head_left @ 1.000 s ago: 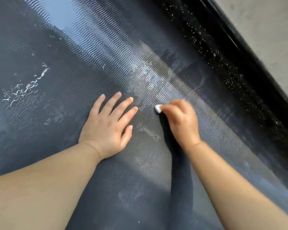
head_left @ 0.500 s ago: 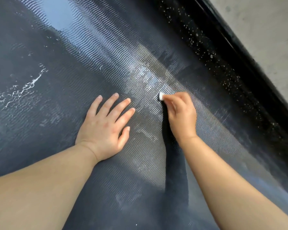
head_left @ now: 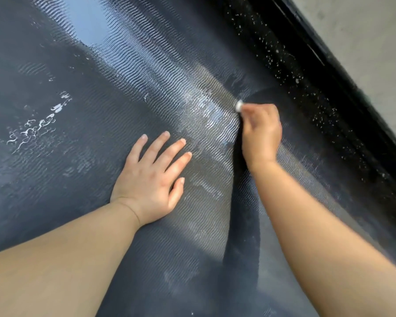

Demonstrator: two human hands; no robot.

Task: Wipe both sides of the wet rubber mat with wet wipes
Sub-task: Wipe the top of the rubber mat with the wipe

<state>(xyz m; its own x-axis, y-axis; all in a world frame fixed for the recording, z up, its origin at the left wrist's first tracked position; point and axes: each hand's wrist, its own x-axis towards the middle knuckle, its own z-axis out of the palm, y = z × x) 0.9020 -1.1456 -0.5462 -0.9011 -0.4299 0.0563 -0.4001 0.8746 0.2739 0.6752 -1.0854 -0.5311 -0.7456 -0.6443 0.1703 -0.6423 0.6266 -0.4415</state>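
A large dark rubber mat (head_left: 82, 175) with a fine wavy ribbed surface fills nearly the whole view, and a wet sheen runs diagonally across its middle. My left hand (head_left: 150, 177) lies flat on the mat with its fingers spread and straight. My right hand (head_left: 260, 133) is curled round a small wadded white wet wipe (head_left: 239, 105). Only the wipe's tip shows beyond my fingers, and it touches the mat just past the wet streak. The hand looks blurred.
White foamy streaks (head_left: 32, 131) mark the mat at the left. The mat's black raised edge (head_left: 306, 72), speckled with white flecks, runs diagonally at the upper right. Pale concrete floor (head_left: 364, 30) lies beyond it.
My right hand has slid the wipe up and to the right across the mat, away from my left hand. The left hand has stayed pressed flat in the same spot.
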